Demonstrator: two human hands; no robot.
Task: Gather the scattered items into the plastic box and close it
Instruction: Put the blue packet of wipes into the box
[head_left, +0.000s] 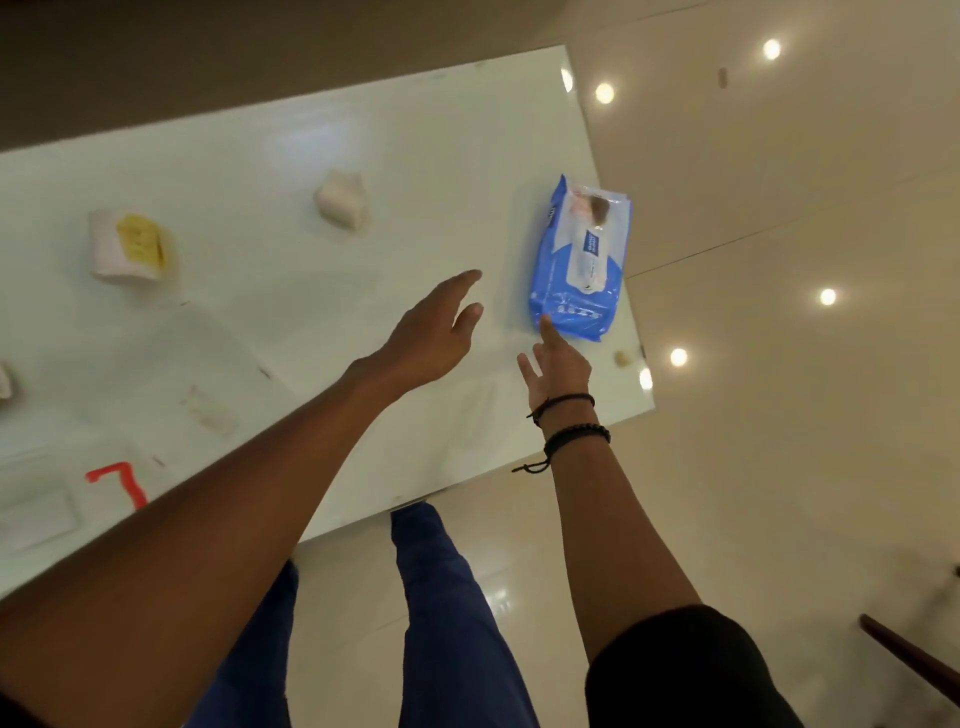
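Observation:
A blue pack of wet wipes (582, 260) lies near the right edge of the white table (291, 312). My right hand (556, 358) is open just below it, one fingertip touching the pack's near corner. My left hand (434, 332) is open with fingers spread, a short way left of the pack and not touching it. A white packet with a yellow label (130, 247) lies at the left, and a small white bundle (343, 200) sits at mid-table. A clear plastic piece (36, 512), blurred, lies at the lower left; I cannot tell if it is the box.
A red mark shaped like a 7 (122, 480) is on the table at lower left. A small beige lump (622, 358) sits by the table's right edge. The shiny floor (779, 364) drops away to the right. A dark chair part (909, 660) is at bottom right.

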